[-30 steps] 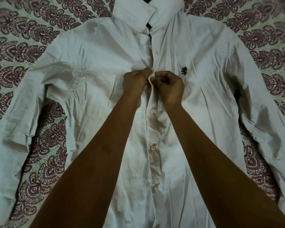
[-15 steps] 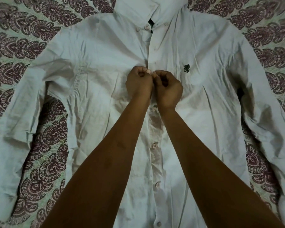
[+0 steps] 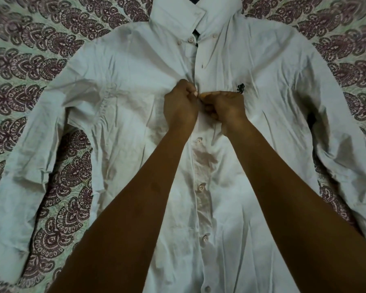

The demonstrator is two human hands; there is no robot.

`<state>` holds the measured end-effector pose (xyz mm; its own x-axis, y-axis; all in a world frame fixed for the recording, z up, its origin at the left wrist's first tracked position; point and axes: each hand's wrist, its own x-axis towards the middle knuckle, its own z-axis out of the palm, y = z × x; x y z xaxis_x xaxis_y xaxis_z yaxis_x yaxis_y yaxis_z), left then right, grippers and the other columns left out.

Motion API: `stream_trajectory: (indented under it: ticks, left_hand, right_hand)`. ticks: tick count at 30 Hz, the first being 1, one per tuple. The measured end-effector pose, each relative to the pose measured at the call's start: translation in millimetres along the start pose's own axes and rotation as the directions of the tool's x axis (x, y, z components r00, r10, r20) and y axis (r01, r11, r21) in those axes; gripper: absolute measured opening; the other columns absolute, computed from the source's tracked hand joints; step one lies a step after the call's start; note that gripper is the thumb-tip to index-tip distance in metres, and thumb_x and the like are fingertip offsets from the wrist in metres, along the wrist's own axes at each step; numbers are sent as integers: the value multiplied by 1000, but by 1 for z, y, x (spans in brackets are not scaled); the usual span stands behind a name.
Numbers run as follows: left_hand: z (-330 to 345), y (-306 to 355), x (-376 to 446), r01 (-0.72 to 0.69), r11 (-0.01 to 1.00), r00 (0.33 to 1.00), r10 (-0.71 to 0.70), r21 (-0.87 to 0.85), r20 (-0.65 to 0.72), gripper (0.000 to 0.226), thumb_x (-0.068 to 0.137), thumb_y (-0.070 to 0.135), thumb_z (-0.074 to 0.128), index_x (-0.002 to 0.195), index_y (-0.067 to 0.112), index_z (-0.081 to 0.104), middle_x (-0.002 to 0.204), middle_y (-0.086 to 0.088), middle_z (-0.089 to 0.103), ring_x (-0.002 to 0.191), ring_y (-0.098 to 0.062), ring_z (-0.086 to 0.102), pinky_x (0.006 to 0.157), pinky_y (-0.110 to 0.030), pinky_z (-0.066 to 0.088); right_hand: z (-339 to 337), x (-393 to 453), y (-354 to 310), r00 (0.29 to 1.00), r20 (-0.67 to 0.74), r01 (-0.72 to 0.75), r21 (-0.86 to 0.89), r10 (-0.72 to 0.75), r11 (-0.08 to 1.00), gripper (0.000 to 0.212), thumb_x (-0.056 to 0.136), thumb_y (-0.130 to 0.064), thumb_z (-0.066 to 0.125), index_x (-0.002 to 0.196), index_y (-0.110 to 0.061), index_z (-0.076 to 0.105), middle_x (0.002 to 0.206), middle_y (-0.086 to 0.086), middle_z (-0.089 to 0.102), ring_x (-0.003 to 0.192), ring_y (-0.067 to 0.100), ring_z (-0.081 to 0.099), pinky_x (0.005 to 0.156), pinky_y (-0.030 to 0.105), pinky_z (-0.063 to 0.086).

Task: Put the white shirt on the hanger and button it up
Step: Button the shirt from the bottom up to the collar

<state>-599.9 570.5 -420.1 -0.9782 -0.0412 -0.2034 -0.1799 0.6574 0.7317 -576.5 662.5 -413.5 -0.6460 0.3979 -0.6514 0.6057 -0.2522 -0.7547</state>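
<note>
Head view: two hands work on the front of a white shirt (image 3: 125, 98).

The shirt lies flat on a patterned cloth (image 3: 30, 49). The left hand (image 3: 180, 106) and right hand (image 3: 224, 106) both pinch its middle strip at chest height, fingers curled.

Both forearms reach forward and converge at centre, bare to the elbow. Left hand (image 3: 181, 106) curled, back of hand up, thumb and forefinger pinched at its inner edge. Right hand (image 3: 225, 108) also curled, knuckles toward the left, fingertips meeting the left hand's. What's pinched between them is hidden, probably shirt (image 3: 135, 85) fabric.
</note>
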Motion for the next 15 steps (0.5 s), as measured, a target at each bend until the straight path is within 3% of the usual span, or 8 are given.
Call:
stream_trajectory:
  ticks: [2,3,5,7,9,12,15]
  left_hand:
    - [-5,-5,11,39,999,999,-39,22,34,8,78,7,60,82,12,65,82,3,67,73,-6,58,62,-6,41]
    - [-9,-7,18,41,999,998,-42,26,37,8,75,7,64,80,13,66,84,2,70,75,-7,60,67,-9,45]
    - [-15,-10,29,32,999,999,-33,11,24,11,70,5,66,79,12,67,85,-2,71,80,-14,65,79,-24,53]
    - [-20,-9,37,6,1000,1000,-6,-10,-5,13,70,1,65,79,11,67,86,-3,71,82,-17,66,81,-30,54]
    - [-25,-1,43,-40,998,999,38,-43,-35,16,71,-3,60,80,9,68,85,-4,71,81,-17,66,80,-30,54]
    - [-28,15,53,-111,992,994,109,-67,-21,25,73,-6,50,83,5,70,88,-6,72,80,-14,66,79,-25,53]
    - [-26,23,64,-95,992,995,98,-87,35,27,77,-7,49,89,3,71,92,-10,73,86,-19,68,84,-28,54]
  right_hand:
    - [0,5,2,997,1,74,-129,-74,989,19,77,-9,69,60,-18,66,66,4,66,62,16,63,65,29,56]
    - [1,6,1,992,0,125,-200,-128,972,18,78,-11,67,62,-19,66,71,4,68,70,17,64,73,31,56]
    - [3,8,-4,964,-8,251,-314,-267,916,7,80,-12,65,76,-16,68,86,3,71,81,14,64,80,24,51]
    - [7,9,-12,909,-8,372,-437,-418,819,16,80,-16,66,95,-13,66,98,2,69,86,11,62,77,18,45]
    - [15,12,-21,856,39,445,-566,-516,694,32,79,-23,67,108,-15,59,107,3,63,93,14,59,74,20,41]
    - [29,22,-33,834,119,438,-735,-539,517,44,80,-33,64,117,-15,50,116,8,52,97,24,57,67,27,38]
    - [39,33,-40,869,48,340,-781,-493,524,47,82,-36,58,120,-12,45,120,11,47,98,29,57,65,29,34]
